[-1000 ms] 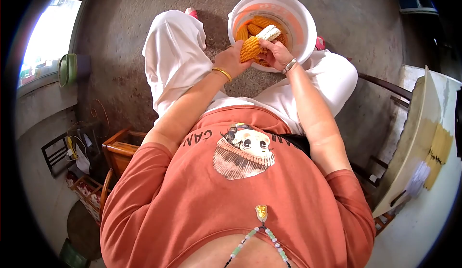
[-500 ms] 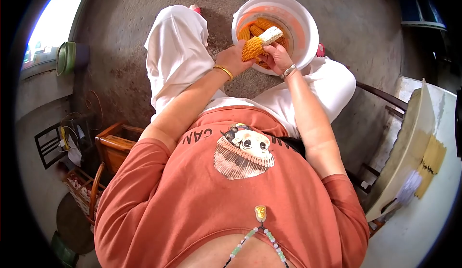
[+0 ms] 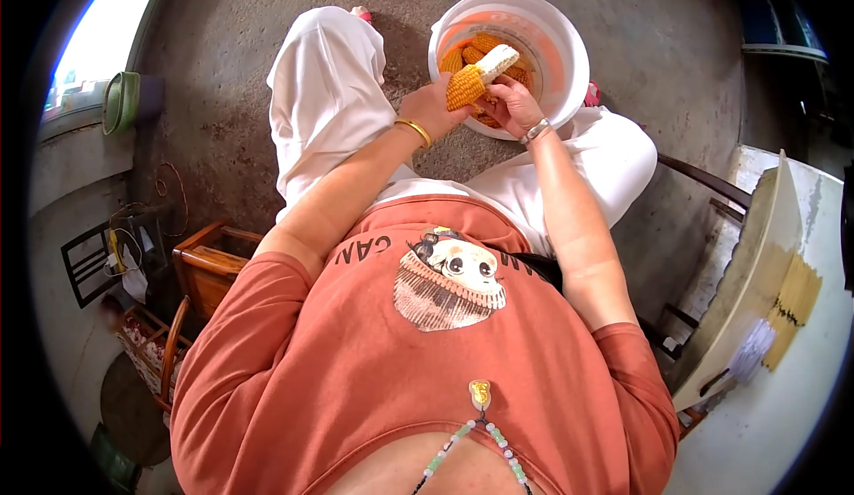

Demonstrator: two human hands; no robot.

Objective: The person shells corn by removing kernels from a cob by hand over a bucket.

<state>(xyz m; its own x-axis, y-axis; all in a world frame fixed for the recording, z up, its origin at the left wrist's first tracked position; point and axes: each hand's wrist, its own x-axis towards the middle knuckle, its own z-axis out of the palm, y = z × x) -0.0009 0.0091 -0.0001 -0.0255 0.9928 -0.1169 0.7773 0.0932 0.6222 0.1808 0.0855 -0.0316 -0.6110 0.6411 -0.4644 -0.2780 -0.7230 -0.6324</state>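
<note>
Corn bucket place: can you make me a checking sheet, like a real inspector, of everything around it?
Surface: rough grey floor with darker patches.
Job's things: corn cob with one end bare and white, kernels on the other; more cobs inside the white bucket.
Clutter: wooden furniture and a green container, both off to the left.
Hands: left hand grips the kernel end; right hand has its fingers at the cob's side, exact contact unclear.
Cables: thin cord near the left wall.
Surroundings: bright window, upper left.
</note>
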